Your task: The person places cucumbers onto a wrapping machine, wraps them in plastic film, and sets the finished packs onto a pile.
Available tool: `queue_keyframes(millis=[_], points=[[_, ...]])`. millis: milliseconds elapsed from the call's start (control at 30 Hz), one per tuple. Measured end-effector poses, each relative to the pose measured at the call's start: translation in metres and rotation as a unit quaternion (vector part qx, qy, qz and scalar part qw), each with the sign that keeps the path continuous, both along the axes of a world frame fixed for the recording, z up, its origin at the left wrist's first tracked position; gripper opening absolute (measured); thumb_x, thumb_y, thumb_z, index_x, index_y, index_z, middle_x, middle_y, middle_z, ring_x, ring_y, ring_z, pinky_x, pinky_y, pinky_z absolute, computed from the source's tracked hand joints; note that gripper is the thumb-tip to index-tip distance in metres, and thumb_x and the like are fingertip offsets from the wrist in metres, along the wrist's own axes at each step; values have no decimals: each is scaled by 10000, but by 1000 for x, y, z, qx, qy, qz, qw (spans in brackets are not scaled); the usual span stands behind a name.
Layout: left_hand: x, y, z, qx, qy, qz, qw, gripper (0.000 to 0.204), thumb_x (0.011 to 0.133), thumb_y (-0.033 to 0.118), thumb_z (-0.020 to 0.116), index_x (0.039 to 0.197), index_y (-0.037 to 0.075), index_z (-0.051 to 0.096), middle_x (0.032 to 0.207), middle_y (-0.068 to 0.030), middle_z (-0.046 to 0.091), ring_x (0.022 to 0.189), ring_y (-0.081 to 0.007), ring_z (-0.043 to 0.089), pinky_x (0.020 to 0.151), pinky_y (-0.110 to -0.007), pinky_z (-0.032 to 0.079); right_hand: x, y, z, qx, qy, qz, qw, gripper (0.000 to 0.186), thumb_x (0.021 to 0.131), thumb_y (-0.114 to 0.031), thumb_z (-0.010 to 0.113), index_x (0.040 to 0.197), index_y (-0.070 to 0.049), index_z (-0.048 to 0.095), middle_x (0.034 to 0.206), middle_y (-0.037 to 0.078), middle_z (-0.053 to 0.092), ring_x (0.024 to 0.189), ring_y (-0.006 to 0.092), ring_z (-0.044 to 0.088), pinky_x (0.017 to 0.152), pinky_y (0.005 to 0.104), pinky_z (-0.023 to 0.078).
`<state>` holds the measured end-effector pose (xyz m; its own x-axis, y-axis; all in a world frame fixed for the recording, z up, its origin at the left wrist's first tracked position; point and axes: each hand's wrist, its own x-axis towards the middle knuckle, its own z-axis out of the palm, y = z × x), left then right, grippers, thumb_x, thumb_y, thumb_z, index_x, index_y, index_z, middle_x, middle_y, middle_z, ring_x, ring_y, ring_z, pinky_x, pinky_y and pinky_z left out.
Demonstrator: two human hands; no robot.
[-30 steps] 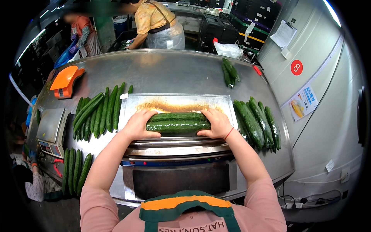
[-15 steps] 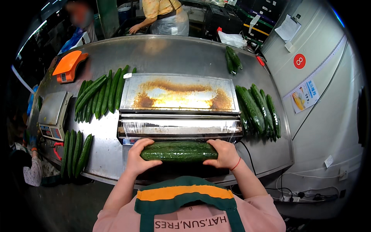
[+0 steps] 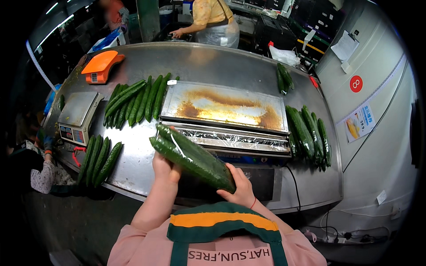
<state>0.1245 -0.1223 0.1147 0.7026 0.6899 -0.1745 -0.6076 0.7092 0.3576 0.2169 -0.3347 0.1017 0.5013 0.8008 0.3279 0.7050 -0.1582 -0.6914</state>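
A pair of cucumbers (image 3: 195,157) under shiny cling film lies slanted in the air before me, its left end farther from me than its right. My left hand (image 3: 164,167) grips it from below near the left end, most of the fingers hidden beneath. At the right end, my right hand (image 3: 239,186) closes around it, thumb on the near side. Just beyond is the film wrapping machine (image 3: 226,106), with a brown-stained metal top and a film roll (image 3: 230,136) along its near side.
Loose cucumbers lie in a pile (image 3: 137,102) and a row (image 3: 100,159) on the left. Wrapped ones (image 3: 308,135) sit at right, others (image 3: 285,79) farther back. An orange scale (image 3: 101,66), a grey scale (image 3: 77,117) and a red-handled tool (image 3: 79,155) are left. A co-worker (image 3: 215,22) stands beyond the table.
The wrapped cucumbers have turned from level to slanted, left end swung away from me. My left hand has shifted underneath. The whole view has shifted, so the table appears farther right.
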Motion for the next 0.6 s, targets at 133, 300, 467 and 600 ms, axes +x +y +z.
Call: queue_keyframes(millis=[133,300,467,600], points=[[10,-16,31,11,-12,-2,1000,325,912,191,415,1175,19,496,1134,-114,542,1032,-220,520,926,-342,410,-3,4,-2,65,3,-39,997,766,659,-364,743,1255,-24,401,988,151,522,871,311,553,736,349,458],[15,-66,-6,603,206,-118,762,272,880,117,476,1124,9,524,1117,-124,568,995,-223,547,870,-321,422,-2,6,4,122,48,-24,991,788,671,-399,731,1239,32,395,1056,174,500,935,313,522,814,337,417],[-40,-40,55,733,140,-320,583,153,788,131,614,922,70,652,869,-117,628,810,-265,617,769,-310,479,28,-3,38,135,-219,-70,964,760,580,-404,780,1157,2,496,958,156,554,814,319,561,724,370,457],[-16,-39,133,948,156,-26,277,716,576,235,761,1219,123,465,1076,-86,537,1085,-275,489,958,-491,305,43,-12,71,76,-326,-63,940,711,589,-450,754,1132,-49,532,940,120,553,766,277,561,652,347,437]])
